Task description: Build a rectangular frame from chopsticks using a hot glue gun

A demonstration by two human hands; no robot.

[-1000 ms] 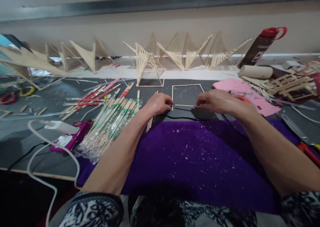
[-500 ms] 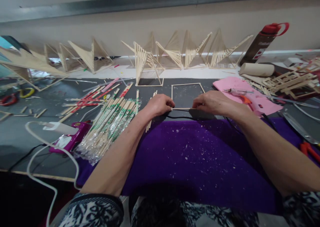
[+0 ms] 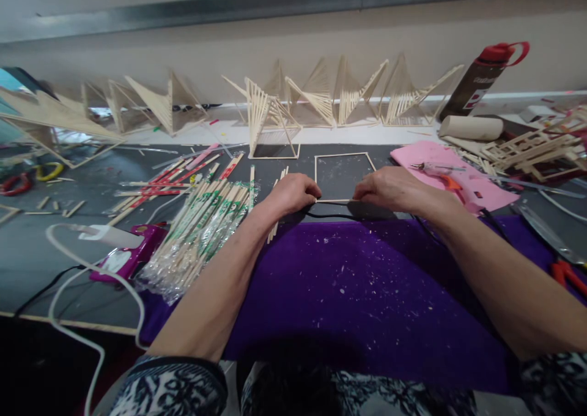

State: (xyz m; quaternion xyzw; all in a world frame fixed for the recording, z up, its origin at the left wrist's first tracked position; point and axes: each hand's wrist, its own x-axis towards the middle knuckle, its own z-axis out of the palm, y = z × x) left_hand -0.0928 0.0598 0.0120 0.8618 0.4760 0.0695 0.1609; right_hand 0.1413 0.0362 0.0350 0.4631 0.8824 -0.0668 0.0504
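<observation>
A square frame of thin wooden sticks (image 3: 342, 155) lies flat on the dark tabletop in front of me. My left hand (image 3: 296, 193) is closed at its near left corner, fingers pressed on the end of the near stick. At the near right corner my right hand (image 3: 378, 188) grips the other end of that stick, hiding the corner itself. Between the two hands the middle of the near stick shows. Just left of my left hand lie a few loose thin sticks (image 3: 283, 174), partly covered by it.
Twisted stick models (image 3: 314, 98) line the wall. Wrapped chopsticks (image 3: 202, 220) and a magenta power strip (image 3: 149, 245) lie left. Right are a glue gun (image 3: 452, 177) on pink paper (image 3: 406, 153), a bottle (image 3: 477, 79), and red-handled pliers (image 3: 566, 275). A purple cloth (image 3: 348, 293) covers the near edge.
</observation>
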